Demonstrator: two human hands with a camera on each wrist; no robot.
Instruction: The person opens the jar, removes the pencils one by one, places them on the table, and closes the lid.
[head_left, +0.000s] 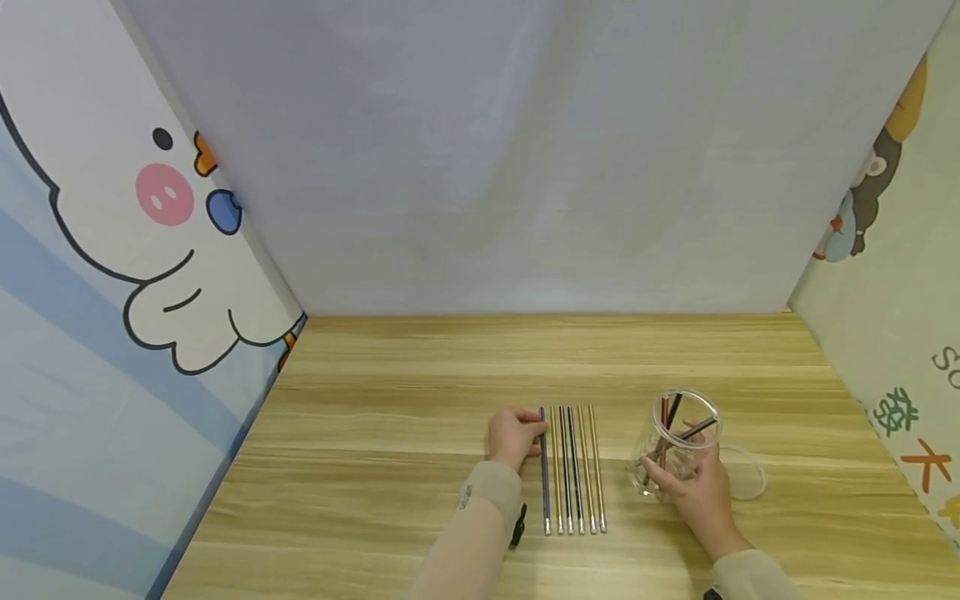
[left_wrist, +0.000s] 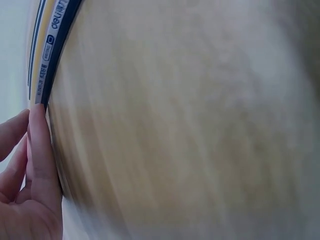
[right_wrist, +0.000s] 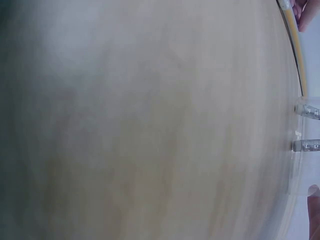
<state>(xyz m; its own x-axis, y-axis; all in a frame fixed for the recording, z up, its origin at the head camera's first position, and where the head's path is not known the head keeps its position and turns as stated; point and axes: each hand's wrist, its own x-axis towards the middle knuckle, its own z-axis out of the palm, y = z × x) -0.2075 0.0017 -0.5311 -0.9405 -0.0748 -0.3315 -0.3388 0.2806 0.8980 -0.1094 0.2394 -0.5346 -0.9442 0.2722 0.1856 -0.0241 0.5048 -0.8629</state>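
In the head view a row of several pencils lies side by side on the table, silvery eraser ends toward the person. My left hand (head_left: 513, 437) pinches the leftmost one, a dark blue pencil (head_left: 545, 483), near its far end. Printed lettering shows on that pencil close to the fingertips (left_wrist: 39, 112) in the left wrist view. Upright to the right of the row stands a clear jar (head_left: 651, 446) with dark red and black pencils leaning inside. My right hand (head_left: 697, 492) grips the jar round its lower side; two eraser ends (right_wrist: 309, 145) show in the right wrist view.
A clear round lid (head_left: 752, 479) lies flat on the table, right of the jar and partly behind the right hand. The wooden table (head_left: 390, 383) meets a pale back wall (head_left: 487, 208), with printed cartoon panels on both sides.
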